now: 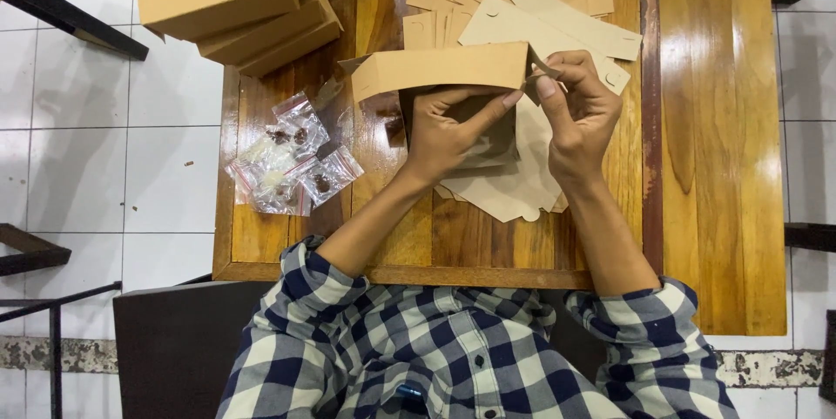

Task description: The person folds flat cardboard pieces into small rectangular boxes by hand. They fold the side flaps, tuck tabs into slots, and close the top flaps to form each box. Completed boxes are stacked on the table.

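Note:
A half-folded brown cardboard box [435, 70] is held over the wooden table [723, 166]. My left hand [448, 136] grips it from below, with the thumb reaching up to its right end. My right hand [579, 110] pinches a flap at the box's right corner with its fingertips. Under both hands lies a pile of flat brown box blanks [514, 188], and more flat blanks [540, 14] lie spread behind the box.
A stack of assembled brown boxes [235, 1] stands at the table's far left corner. Several small clear plastic bags [287, 162] with dark bits inside lie at the left. White tiled floor [113, 166] and black metal frames surround the table.

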